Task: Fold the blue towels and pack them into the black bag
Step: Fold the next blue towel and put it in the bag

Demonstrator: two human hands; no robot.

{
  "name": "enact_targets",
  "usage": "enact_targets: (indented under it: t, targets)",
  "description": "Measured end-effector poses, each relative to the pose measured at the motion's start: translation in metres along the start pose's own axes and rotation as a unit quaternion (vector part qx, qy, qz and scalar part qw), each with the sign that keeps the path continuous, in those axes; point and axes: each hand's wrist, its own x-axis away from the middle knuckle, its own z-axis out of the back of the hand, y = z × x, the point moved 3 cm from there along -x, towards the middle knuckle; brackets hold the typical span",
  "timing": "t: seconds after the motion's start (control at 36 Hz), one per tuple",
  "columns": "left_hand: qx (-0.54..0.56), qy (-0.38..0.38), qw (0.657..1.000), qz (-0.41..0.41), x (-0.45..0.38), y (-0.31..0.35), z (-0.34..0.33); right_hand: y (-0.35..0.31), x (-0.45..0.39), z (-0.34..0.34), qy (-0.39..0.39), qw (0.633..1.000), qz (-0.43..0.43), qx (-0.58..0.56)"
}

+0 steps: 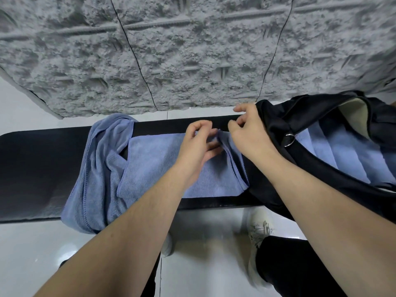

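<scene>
Head view, looking down at a black surface [38, 168] that runs left to right, with a rough grey wall [192, 50] beyond it and pale floor tiles below.

A folded blue towel [158, 168] lies flat in the middle of the surface. Both hands meet at its far right corner. The left hand [199, 146] hovers with fingers loosely curled, fingertips touching the cloth at a raised ridge along the right edge. The right hand [250, 133] sits just beside it, fingers bent, and seems to pinch that same ridge, though the contact point is partly hidden, so I cannot be sure of the grip. The two hands are close together, almost touching.

A second blue towel [96, 168] lies crumpled at the left, partly under the folded one and draped over the near edge of the surface. It is not folded.

The black bag [300, 129] rests at the right end of the surface, mouth open toward the camera. Inside it, folded blue towels [342, 153] are stacked in layers, with a pale lining showing above them.

My reading of progress: several towels are already packed, the middle one looks nearly folded and probably needs one more fold or a lift into the bag, and the crumpled one on the left remains to be folded and packed.

A pale shoe [259, 230] and a dark trouser leg [295, 266] show near the bottom right.
</scene>
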Motion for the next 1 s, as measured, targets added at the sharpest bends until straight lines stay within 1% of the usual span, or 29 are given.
enact_targets:
  t: [0.06, 0.11, 0.17, 0.19, 0.25, 0.31, 0.36, 0.44, 0.47, 0.53, 0.58, 0.64, 0.67, 0.75, 0.83, 0.86, 0.89, 0.94, 0.97, 1.0]
  targets:
    - [0.059, -0.054, 0.996, 0.028, -0.002, 0.0, -0.003, -0.006, 0.001, 0.002, 0.004, 0.999, 0.012, -0.034]
    - [0.085, -0.069, 0.993, 0.035, -0.002, 0.003, -0.002, -0.013, 0.003, 0.005, 0.013, 0.998, 0.043, -0.035]
    - [0.09, -0.036, 0.995, 0.02, -0.002, 0.005, 0.002, -0.017, 0.006, 0.003, -0.002, 0.998, 0.068, -0.003]
    - [0.079, -0.004, 0.997, 0.006, -0.001, 0.007, 0.006, -0.018, 0.008, 0.0, -0.017, 0.996, 0.081, 0.019]
    - [0.011, 0.076, 0.997, -0.029, 0.0, 0.01, 0.016, -0.018, 0.01, -0.007, -0.056, 0.99, 0.105, 0.073]
    - [-0.1, 0.15, 0.982, -0.057, 0.002, 0.011, 0.03, -0.017, 0.013, -0.015, -0.1, 0.979, 0.125, 0.13]
    - [-0.174, 0.182, 0.965, -0.074, 0.002, 0.012, 0.043, -0.016, 0.015, -0.023, -0.141, 0.964, 0.138, 0.179]
    - [-0.234, 0.205, 0.945, -0.098, 0.004, 0.018, 0.062, -0.019, 0.021, -0.039, -0.181, 0.937, 0.186, 0.232]
    - [-0.25, 0.219, 0.937, -0.107, 0.006, 0.021, 0.068, -0.021, 0.022, -0.046, -0.188, 0.93, 0.207, 0.239]
    - [-0.279, 0.258, 0.917, -0.123, 0.011, 0.027, 0.081, -0.027, 0.026, -0.06, -0.212, 0.921, 0.223, 0.24]
    - [-0.338, 0.304, 0.884, -0.11, 0.017, 0.037, 0.096, -0.03, 0.029, -0.075, -0.239, 0.914, 0.221, 0.243]
    - [-0.388, 0.335, 0.856, -0.067, 0.021, 0.042, 0.112, -0.031, 0.03, -0.087, -0.253, 0.909, 0.215, 0.252]
    - [-0.392, 0.338, 0.854, -0.048, 0.021, 0.044, 0.119, -0.031, 0.029, -0.092, -0.252, 0.908, 0.213, 0.256]
    - [-0.375, 0.307, 0.875, -0.018, 0.021, 0.041, 0.138, -0.033, 0.025, -0.104, -0.239, 0.911, 0.213, 0.261]
    - [-0.432, 0.267, 0.862, 0.003, 0.02, 0.039, 0.145, -0.035, 0.024, -0.116, -0.231, 0.916, 0.205, 0.256]
    - [-0.437, 0.263, 0.86, -0.011, 0.02, 0.041, 0.145, -0.035, 0.024, -0.119, -0.234, 0.917, 0.196, 0.258]
    - [-0.424, 0.261, 0.867, -0.026, 0.019, 0.042, 0.144, -0.035, 0.024, -0.121, -0.239, 0.917, 0.187, 0.257]
    - [-0.366, 0.244, 0.897, -0.045, 0.016, 0.044, 0.143, -0.037, 0.025, -0.126, -0.25, 0.916, 0.184, 0.252]
    - [-0.348, 0.236, 0.906, -0.058, 0.015, 0.045, 0.143, -0.039, 0.026, -0.127, -0.252, 0.915, 0.188, 0.253]
    - [-0.347, 0.222, 0.908, -0.08, 0.014, 0.047, 0.142, -0.041, 0.026, -0.129, -0.25, 0.915, 0.193, 0.251]
